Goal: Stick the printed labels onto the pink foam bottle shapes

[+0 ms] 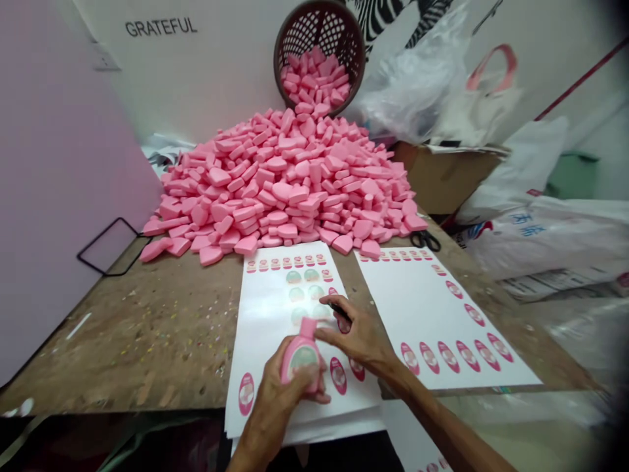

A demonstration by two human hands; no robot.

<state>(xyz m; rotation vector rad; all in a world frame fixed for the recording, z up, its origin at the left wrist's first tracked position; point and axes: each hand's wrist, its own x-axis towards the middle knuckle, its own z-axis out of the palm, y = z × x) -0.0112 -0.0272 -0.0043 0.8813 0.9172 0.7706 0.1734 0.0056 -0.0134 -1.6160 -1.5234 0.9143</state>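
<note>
My left hand (273, 396) is closed around a pink bottle-shaped piece (308, 328) with a narrow cap end pointing away from me. A pale green sticker (303, 358) sits on its upper face, and my left thumb rests over the sticker's lower part. My right hand (366, 334) grips a thin dark tool (339, 311); its exact kind is unclear. The right thumb is beside the cap end of the piece. Below both hands lies a white sticker sheet (265, 314) with green round stickers and pink oval ones, on top of other sheets.
A large heap of pink pieces (289, 177) covers the back of the table (162, 328), spilling from a tipped brown basket (361, 49). Black scissors (425, 240) lie by a second sticker sheet (417, 301). A black wire frame (105, 236) stands left; a cardboard box (442, 177) is right.
</note>
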